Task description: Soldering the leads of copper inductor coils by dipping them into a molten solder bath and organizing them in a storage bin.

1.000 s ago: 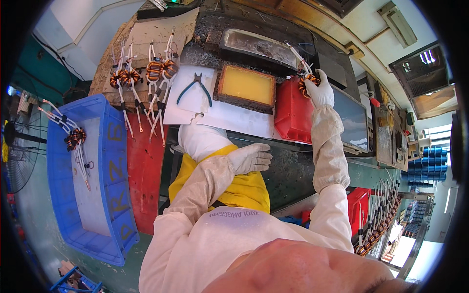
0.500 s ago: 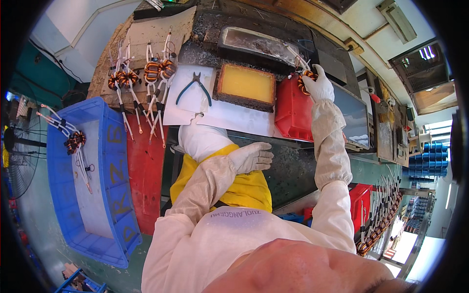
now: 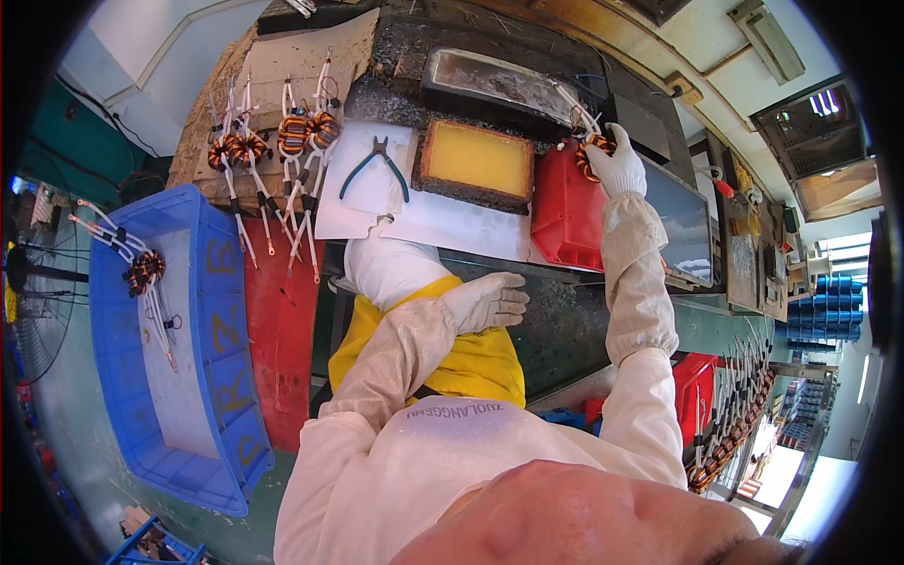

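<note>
My gloved right hand grips a wire-wound toroid coil of copper and black turns above the red bin. White-sleeved leads run from the coil to the right end of a long dark trough with a dull silvery surface. Across my lap rests my gloved left hand, fingers stretched out and holding nothing, close to yellow cloth. In front of me a brown-edged block tray with a yellow filling and teal-handled cutters lie on a white sheet.
Several toroid coils with white leads lie at the bench's left. A blue crate at left holds one coil. On the right stand a dark screen-like panel and a row of coils beside another red bin.
Hardly anything differs. The coil in my right hand has shifted very slightly; my left hand stays where it was.
</note>
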Demonstrator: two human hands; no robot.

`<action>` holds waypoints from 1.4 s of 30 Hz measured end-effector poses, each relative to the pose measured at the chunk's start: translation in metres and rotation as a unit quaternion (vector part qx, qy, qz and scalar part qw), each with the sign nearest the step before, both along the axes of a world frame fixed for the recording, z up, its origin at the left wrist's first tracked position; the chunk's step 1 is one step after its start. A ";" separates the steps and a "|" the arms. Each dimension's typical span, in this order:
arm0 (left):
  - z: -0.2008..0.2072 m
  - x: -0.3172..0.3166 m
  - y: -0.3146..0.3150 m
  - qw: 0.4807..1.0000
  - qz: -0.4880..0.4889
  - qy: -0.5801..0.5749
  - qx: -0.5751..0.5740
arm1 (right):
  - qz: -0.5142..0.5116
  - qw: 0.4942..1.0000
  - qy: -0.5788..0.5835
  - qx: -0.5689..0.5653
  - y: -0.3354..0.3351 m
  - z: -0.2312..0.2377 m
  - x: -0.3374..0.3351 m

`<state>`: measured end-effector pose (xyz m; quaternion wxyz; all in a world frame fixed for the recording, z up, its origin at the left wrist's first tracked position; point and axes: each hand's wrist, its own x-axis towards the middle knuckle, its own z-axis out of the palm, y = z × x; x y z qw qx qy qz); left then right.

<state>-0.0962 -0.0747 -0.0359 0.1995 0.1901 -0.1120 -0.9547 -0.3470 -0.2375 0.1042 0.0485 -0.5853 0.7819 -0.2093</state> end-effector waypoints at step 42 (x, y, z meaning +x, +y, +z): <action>-0.001 0.003 0.001 0.999 0.006 -0.045 0.003 | 0.079 0.538 -0.824 -0.159 0.022 -0.029 -0.015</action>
